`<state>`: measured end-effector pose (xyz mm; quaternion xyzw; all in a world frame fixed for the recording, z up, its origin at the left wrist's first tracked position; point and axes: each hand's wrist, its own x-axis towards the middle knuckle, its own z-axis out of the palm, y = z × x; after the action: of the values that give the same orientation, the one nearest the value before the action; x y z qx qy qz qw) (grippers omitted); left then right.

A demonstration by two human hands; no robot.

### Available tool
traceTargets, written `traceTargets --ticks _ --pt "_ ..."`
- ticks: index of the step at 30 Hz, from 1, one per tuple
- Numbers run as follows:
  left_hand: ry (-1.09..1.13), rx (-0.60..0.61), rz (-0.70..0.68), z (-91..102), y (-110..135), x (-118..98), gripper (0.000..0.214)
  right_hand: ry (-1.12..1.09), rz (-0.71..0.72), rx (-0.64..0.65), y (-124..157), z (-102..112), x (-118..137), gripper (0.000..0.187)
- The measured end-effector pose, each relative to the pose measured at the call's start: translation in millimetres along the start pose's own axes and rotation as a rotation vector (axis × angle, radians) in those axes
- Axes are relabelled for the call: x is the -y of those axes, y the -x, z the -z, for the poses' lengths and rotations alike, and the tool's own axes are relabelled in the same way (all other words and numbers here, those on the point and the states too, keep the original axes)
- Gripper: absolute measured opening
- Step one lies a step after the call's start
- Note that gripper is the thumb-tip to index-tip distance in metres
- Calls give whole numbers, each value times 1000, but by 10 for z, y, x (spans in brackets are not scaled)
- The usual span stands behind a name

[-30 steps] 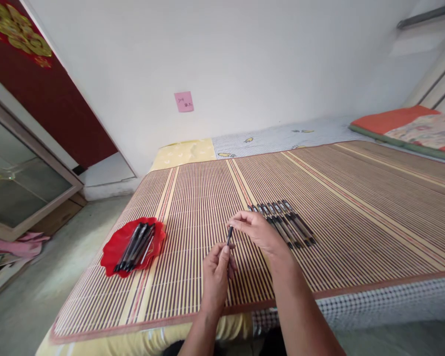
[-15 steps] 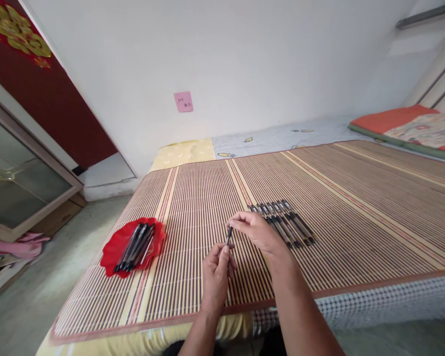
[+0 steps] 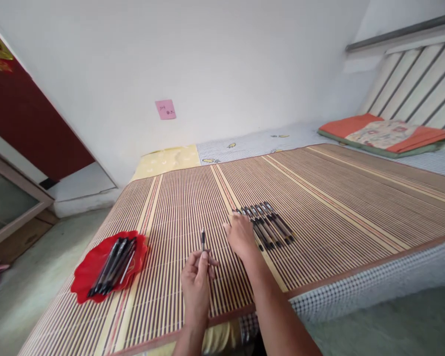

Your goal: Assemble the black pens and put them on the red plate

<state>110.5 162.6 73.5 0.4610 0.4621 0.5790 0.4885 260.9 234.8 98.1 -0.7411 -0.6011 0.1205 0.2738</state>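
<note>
My left hand (image 3: 197,279) is closed around the lower part of a slim dark pen (image 3: 203,238), held upright with its pale narrow tip pointing up and bare. To the right, my right hand (image 3: 241,235) reaches to the left end of a row of black capped pens (image 3: 272,222) lying side by side on the mat. Its fingers are curled at the upper ends of the leftmost pens. What they hold, if anything, is hidden.
A red scalloped dish (image 3: 79,282) at the left holds several dark pens (image 3: 113,264). The striped bamboo mat (image 3: 178,207) covers a bed. Folded orange and floral bedding (image 3: 385,133) lies at the far right. A pink note (image 3: 165,109) hangs on the wall.
My right hand has left the top of the pen and moved to the row of pens. The pen's tip now shows above my left hand. The view has turned right.
</note>
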Motion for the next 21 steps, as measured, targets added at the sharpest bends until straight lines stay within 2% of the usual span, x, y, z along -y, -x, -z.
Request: traceTargets --ticks 2,5,9,13,16,21 --pt "0 10 -5 -1 -1 1 36 147 -23 38 -25 -43 -78 36" --pt "7 7 -7 2 -10 24 37 218 -16 73 -48 -81 -114 33" --pt "31 -2 7 7 -25 60 40 201 15 75 -51 -39 -70 26" --pt "38 -23 0 -2 -21 60 40 185 -6 29 -78 2 -71 30" --pt "27 -17 8 -13 -11 39 40 183 -7 34 -110 -54 -98 31" --pt "38 -15 8 -12 -2 29 38 102 9 91 -115 -191 -103 21"
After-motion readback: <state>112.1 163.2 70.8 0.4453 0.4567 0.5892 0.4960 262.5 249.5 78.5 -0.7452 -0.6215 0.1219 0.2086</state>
